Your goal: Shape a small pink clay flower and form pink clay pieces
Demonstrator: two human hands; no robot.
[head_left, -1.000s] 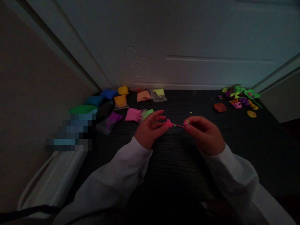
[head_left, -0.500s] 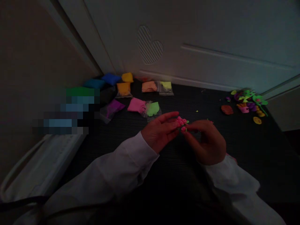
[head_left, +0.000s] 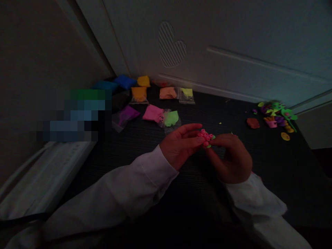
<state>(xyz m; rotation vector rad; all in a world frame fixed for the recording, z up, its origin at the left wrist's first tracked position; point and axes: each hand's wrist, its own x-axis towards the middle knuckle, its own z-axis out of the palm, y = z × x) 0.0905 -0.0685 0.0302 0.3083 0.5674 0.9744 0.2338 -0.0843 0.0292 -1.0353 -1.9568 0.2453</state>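
Observation:
Between my hands is a small cluster of pink clay flowers (head_left: pixel 206 136) with bits of light green leaf at its right and lower edges. My left hand (head_left: pixel 181 142) grips the cluster from the left, thumb in front and fingers behind. From the right, the thumb and forefinger of my right hand (head_left: pixel 230 157) close at the lower right edge of the cluster, by a green leaf. Exactly what those fingertips pinch is partly hidden.
Bags of coloured clay, such as pink (head_left: pixel 153 113), light green (head_left: pixel 171 118) and orange (head_left: pixel 139 94), lie at the back left. A reddish-brown lump (head_left: pixel 252 122) and colourful clay pieces (head_left: pixel 280 119) sit far right. A white power strip (head_left: pixel 49 176) stands left.
The single pink flower held by my right fingertips now sits against the cluster's lower side. More of the cluster and its green leaves shows. The view has shifted slightly.

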